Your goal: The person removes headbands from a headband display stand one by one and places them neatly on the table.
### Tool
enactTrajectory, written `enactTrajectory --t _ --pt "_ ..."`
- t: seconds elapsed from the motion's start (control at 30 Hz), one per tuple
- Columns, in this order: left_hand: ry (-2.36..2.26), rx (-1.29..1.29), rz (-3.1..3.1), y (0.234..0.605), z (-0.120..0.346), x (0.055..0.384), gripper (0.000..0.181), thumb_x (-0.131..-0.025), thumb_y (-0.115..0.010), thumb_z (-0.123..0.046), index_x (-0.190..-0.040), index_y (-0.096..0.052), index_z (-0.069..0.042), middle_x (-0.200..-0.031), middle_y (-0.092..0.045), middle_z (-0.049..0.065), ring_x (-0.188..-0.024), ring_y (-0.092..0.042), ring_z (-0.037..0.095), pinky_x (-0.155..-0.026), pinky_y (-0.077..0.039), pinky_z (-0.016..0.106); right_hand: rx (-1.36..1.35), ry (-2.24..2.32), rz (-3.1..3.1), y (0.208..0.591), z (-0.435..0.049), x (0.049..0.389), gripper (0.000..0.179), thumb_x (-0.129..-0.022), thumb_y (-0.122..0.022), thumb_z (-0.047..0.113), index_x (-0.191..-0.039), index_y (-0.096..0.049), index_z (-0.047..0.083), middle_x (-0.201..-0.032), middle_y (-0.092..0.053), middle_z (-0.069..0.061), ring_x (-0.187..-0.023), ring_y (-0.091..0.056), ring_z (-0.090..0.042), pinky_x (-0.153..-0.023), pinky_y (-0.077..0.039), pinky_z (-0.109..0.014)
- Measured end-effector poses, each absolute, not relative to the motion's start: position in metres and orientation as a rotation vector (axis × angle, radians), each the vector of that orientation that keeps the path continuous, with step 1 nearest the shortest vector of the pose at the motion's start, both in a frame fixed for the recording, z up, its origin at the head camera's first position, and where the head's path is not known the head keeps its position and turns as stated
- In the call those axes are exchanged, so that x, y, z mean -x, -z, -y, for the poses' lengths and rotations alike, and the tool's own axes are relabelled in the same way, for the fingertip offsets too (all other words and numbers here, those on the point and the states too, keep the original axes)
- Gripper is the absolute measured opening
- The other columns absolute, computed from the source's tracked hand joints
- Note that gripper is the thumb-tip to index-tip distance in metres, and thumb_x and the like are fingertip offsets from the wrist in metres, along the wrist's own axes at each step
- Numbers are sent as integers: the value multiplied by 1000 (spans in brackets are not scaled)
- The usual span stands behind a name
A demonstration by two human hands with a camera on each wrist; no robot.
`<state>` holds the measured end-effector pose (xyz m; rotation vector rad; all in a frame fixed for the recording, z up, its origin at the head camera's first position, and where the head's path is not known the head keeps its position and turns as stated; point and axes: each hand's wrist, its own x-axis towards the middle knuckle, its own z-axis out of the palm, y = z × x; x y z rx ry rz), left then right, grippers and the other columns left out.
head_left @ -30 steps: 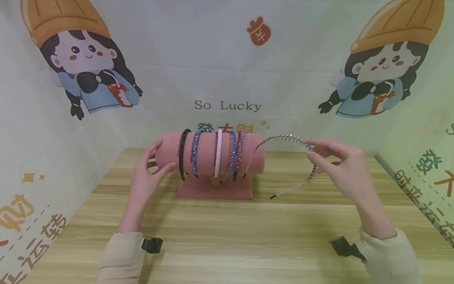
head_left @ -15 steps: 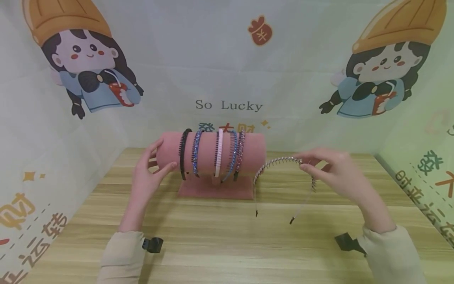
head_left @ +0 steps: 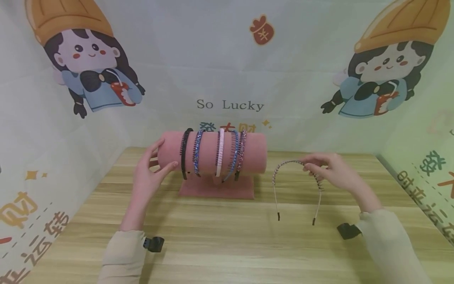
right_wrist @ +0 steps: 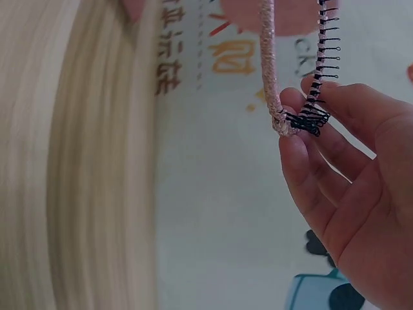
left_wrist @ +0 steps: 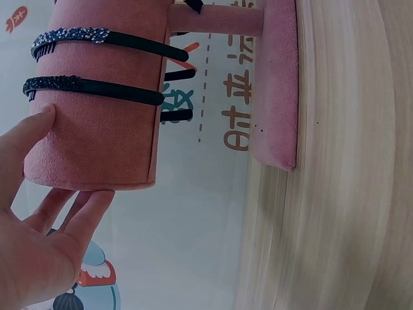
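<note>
In the head view my left hand (head_left: 147, 177) holds the left end of a pink, roll-shaped headband stand (head_left: 208, 154), thumb on its front and fingers at the end. Several headbands circle the roll: a black one (head_left: 183, 154), a glittery blue one (head_left: 196, 154), a white one (head_left: 220, 152), a thin blue one and a pinkish glitter one (head_left: 242, 150) near the right end. To the stand's right, my right hand (head_left: 335, 171) pinches a slim toothed headband (head_left: 274, 180) near its top, tips hanging down. The right wrist view shows fingertips on this beaded headband (right_wrist: 270, 58) with black wire teeth.
The stand's flat pink base (head_left: 216, 192) rests toward the back of a wood-grain table (head_left: 227, 236). Behind and at both sides hangs a printed cloth backdrop (head_left: 184, 51) with cartoon figures. Black wrist cameras (head_left: 155, 244) sit at both cuffs.
My right hand has brought the slim headband away from the stand's right end, down and then rightward, turning its tips to hang downward. The left hand stays on the stand.
</note>
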<state>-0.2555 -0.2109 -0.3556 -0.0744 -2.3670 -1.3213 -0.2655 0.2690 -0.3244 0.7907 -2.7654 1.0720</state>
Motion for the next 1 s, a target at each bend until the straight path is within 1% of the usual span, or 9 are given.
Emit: enactTrajectory --t 0.17,0.33,0.43,0.53,0.67,0.73,0.83,0.9,1.0 --pt "1331 72 2367 355 211 255 72 -89 -72 -39 -151 -35 -44 -149 -48 13 -121 -53 38 -96 -51 54 -740 -1087 2825 337 -279 282 29 -101 -57 15 -126 -65 2 -104 -73 -17 -76 -61 0 -63 -57 -27" --pt "1343 73 2367 355 211 255 72 -89 -72 -38 -151 -35 -42 -149 -47 13 -122 -53 38 -97 -51 54 -715 -1070 2849 345 -286 296 30 -100 -57 10 -126 -63 -3 -105 -72 -23 -74 -61 3 -60 -56 -26" --pt "1354 72 2363 356 211 255 72 -89 -72 -38 -151 -35 -41 -150 -47 12 -122 -53 37 -97 -51 53 -706 -1046 2853 348 -288 304 29 -98 -60 8 -124 -64 -3 -106 -72 -25 -75 -63 -1 -60 -57 -27" --pt "1367 70 2360 355 210 255 72 -89 -72 -38 -151 -35 -43 -150 -46 11 -122 -52 36 -97 -51 53 -702 -1018 2868 350 -288 312 29 -97 -61 9 -124 -65 -2 -109 -71 -24 -81 -65 -8 -62 -58 -27" --pt "1369 65 2364 355 210 255 72 -89 -72 -38 -151 -34 -44 -149 -47 12 -122 -52 36 -97 -50 52 -695 -1010 2904 350 -287 320 29 -97 -60 7 -124 -65 -2 -113 -70 -25 -86 -66 -13 -65 -59 -27" --pt "1362 66 2367 355 210 255 72 -89 -72 -38 -151 -34 -44 -149 -47 12 -122 -52 36 -97 -50 52 -699 -1045 2914 350 -287 325 29 -97 -59 4 -125 -64 -4 -114 -69 -26 -86 -66 -11 -65 -59 -28" --pt "1358 68 2366 355 209 255 72 -89 -72 -37 -151 -35 -42 -150 -47 12 -122 -52 36 -97 -51 52 -694 -1112 2917 352 -289 331 30 -97 -58 1 -126 -63 -5 -114 -68 -28 -84 -65 -3 -66 -59 -27" --pt "1360 67 2363 355 209 256 72 -90 -72 -37 -151 -35 -42 -149 -47 12 -122 -52 36 -97 -51 52 -683 -1159 2916 354 -290 335 31 -96 -59 2 -126 -62 -6 -116 -68 -29 -83 -64 3 -67 -59 -27" --pt "1368 62 2362 355 209 255 72 -90 -72 -36 -151 -35 -43 -149 -47 13 -121 -52 36 -97 -51 53 -648 -1217 2915 359 -291 341 33 -97 -60 6 -128 -61 -4 -119 -67 -29 -83 -63 7 -70 -60 -28"
